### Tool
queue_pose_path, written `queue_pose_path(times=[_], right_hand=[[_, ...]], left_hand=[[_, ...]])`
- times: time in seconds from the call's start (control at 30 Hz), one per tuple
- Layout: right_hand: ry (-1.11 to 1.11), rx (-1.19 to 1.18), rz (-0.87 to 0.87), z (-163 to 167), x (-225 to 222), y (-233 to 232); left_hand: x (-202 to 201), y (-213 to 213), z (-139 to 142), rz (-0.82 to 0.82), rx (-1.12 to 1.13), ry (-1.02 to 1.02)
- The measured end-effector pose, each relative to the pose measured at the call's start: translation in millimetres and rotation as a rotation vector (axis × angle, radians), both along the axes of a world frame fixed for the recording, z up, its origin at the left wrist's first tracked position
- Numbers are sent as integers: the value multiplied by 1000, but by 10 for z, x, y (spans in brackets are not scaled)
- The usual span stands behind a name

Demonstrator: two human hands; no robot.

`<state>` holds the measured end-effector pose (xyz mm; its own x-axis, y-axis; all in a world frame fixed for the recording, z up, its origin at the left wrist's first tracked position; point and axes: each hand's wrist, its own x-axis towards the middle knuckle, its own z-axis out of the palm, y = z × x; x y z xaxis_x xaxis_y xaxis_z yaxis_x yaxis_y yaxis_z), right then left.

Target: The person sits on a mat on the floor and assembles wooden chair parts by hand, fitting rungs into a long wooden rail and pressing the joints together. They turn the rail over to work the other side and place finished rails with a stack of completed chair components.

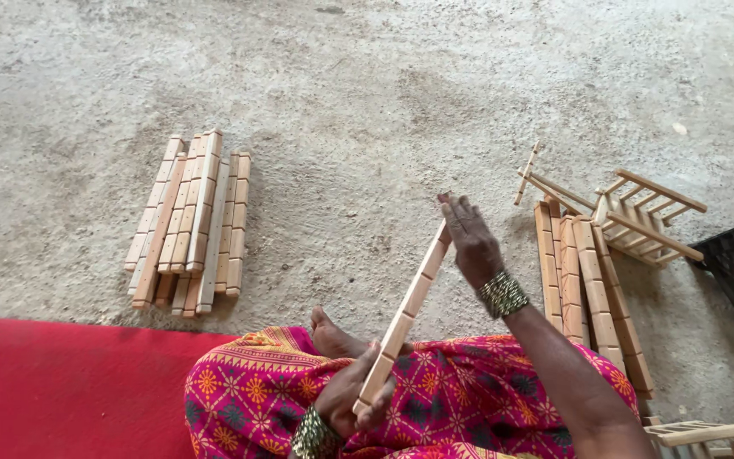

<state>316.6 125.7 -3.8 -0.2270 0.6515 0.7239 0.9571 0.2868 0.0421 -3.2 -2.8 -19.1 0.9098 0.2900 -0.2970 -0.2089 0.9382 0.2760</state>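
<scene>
Left hand (348,398) is clamped around the near end of a notched wooden slat (406,308), which slants up and away over the lap. Right hand (471,240) rests flat and open against the slat's far end, fingers straight. 1 pile of slats (187,223) lies on the floor (367,93) to the left; another pile (588,293) lies right, with small ladder-like frames (639,223) beside it.
</scene>
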Motion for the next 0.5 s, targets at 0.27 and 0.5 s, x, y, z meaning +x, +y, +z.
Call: queue_pose_path(times=[0.27,0.5], right_hand=[[2,-179,623,-149,-1085,-1039],[-323,-101,-20,12,52,-3]], left_hand=[[134,314,59,180,70,211],[88,122,304,51,483,540]])
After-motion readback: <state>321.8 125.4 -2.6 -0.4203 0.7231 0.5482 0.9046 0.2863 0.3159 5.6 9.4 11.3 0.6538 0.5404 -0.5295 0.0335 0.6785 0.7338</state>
